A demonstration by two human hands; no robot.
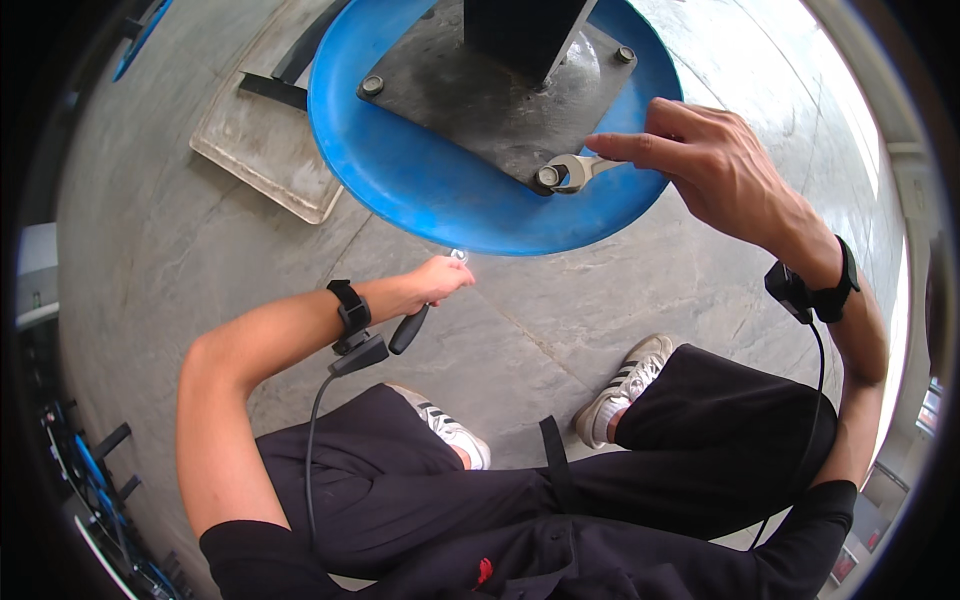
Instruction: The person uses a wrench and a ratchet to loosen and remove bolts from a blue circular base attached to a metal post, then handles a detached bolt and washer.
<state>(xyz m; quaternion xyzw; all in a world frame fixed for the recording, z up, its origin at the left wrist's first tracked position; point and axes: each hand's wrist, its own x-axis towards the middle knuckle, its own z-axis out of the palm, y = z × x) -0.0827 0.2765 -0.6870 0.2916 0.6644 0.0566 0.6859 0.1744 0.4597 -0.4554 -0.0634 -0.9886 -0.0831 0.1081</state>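
Note:
My right hand (715,165) holds a steel open-end wrench (588,171), index finger stretched along it. The wrench jaw sits at the near corner bolt (547,177) of a dark square metal plate (470,110). That plate lies on a round blue disc (400,190), and a black post (525,35) rises from it. Just below the disc's near edge, my left hand (438,283) is closed around a black-handled tool (408,330). Its shiny metal end shows past my fingers; the tool's exact kind is hidden.
Other bolts (372,85) sit at the plate's corners. Left of the disc, a pale shallow tray (265,165) holds black metal pieces (275,91) on the grey floor (480,330). My shoes (628,385) stand nearby. Cables run from both wrist straps. Blue and black equipment (95,465) is at far left.

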